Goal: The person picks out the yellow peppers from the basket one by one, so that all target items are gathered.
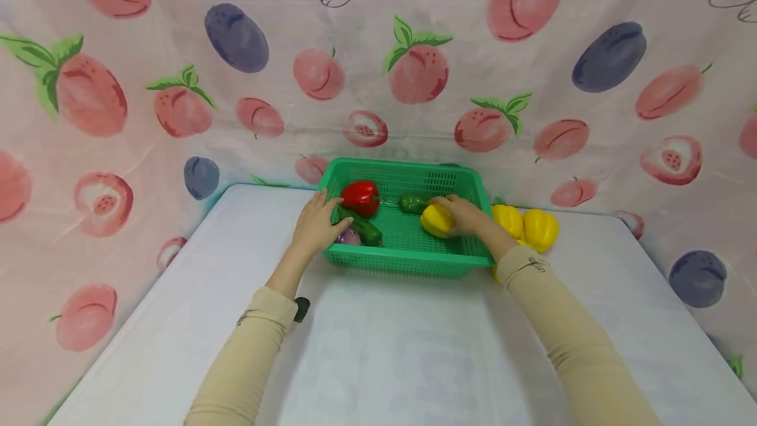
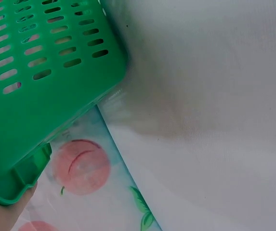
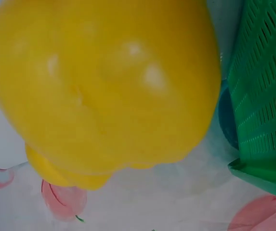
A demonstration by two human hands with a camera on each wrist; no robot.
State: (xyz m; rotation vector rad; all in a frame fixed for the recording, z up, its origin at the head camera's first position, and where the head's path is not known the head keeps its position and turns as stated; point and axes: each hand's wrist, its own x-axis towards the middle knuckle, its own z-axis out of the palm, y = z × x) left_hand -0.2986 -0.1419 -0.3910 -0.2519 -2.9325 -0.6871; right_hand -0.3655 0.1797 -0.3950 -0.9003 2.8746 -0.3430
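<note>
A green perforated basket (image 1: 408,259) stands at the back of the white table. My left hand (image 1: 313,225) grips its left rim, with a fingertip showing under the rim corner in the left wrist view. Inside, near that hand, lie a red bell pepper (image 1: 362,198), a dark green pepper (image 1: 368,232) and a partly covered purple vegetable (image 1: 349,236). Towards the basket's right side, my right hand (image 1: 469,219) holds a yellow bell pepper (image 1: 436,221) low over the basket floor. Beside it lies a green vegetable (image 1: 412,204), its kind unclear.
Outside the basket's right wall, several yellow bell peppers (image 1: 540,229) sit close together; one large yellow bell pepper (image 3: 104,86) fills much of the right wrist view. A dark object (image 3: 227,118) shows behind the basket. Fruit-printed cloth (image 1: 367,58) rises behind the table (image 1: 402,340).
</note>
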